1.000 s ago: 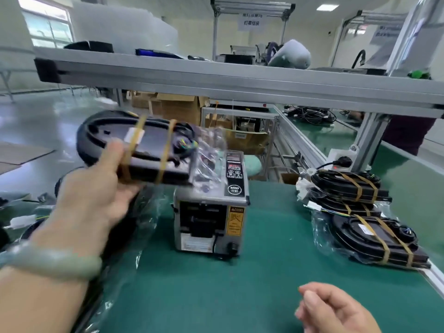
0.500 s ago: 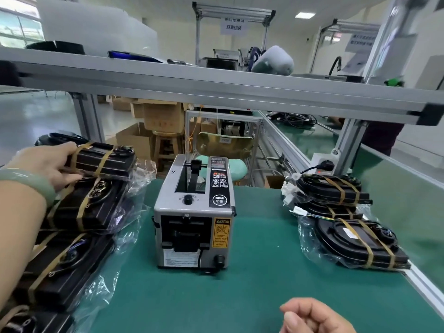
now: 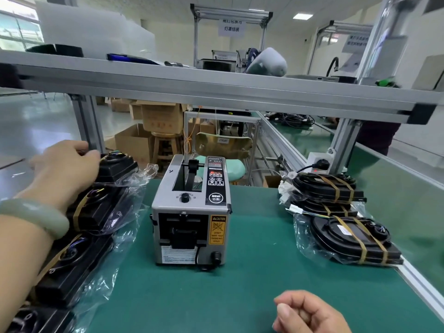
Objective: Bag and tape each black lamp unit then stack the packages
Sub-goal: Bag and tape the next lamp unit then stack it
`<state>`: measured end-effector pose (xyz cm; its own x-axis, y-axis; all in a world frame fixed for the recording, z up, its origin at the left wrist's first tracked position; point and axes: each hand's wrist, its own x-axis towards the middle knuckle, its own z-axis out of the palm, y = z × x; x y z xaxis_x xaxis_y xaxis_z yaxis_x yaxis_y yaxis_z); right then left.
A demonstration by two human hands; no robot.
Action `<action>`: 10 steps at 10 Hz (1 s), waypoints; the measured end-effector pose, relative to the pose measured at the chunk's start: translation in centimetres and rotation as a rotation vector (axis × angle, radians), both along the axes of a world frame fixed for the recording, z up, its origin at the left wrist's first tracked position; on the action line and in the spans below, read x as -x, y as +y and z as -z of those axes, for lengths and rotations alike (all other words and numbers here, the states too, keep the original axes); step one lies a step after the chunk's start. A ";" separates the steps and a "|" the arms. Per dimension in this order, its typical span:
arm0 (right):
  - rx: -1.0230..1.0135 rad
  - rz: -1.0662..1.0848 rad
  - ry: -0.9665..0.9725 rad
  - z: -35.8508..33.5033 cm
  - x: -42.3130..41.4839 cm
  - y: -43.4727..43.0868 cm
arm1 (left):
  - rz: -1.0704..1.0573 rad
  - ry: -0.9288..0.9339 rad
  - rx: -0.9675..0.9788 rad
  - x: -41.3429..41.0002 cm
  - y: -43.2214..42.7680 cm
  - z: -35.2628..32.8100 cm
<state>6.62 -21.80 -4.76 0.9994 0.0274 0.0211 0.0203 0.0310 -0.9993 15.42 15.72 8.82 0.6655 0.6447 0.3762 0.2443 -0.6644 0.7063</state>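
Note:
On the left, several black lamp units in clear bags with brown tape bands lie in a stack (image 3: 96,212). My left hand (image 3: 64,167) rests over the left end of the top bagged lamp unit (image 3: 117,164), fingers curled over its far edge. On the right, more black lamp units with tape bands are piled (image 3: 329,188), and another in a bag (image 3: 350,239) lies in front of them. My right hand (image 3: 310,313) hovers in a loose fist over the near edge of the green table (image 3: 240,284), holding nothing.
A grey tape dispenser (image 3: 192,212) stands in the middle of the table between the two piles. An aluminium shelf beam (image 3: 216,92) crosses overhead. A power socket (image 3: 319,162) sits at the right post. Cardboard boxes and a stool (image 3: 165,143) stand behind the table.
My left hand carried a bagged lamp unit from in front of the dispenser to the left and set it on top of the left stack. My right hand stayed low and closed.

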 end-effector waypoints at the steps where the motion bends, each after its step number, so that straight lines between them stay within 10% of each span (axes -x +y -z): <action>1: 0.022 0.039 0.022 0.0 -0.1 -0.4 | 0.212 -0.137 0.042 2.8 -4.9 0.3; 6: -0.793 0.795 0.313 -5.8 -7.2 -6.7 | 0.697 0.180 0.268 10.5 -20.2 10.0; 7: -0.504 0.801 0.420 -5.2 -9.8 -9.4 | 0.638 0.205 0.283 10.4 -20.0 10.6; 10: -0.579 0.753 0.560 -5.8 -14.3 -10.5 | 0.649 0.169 0.356 10.2 -19.3 10.9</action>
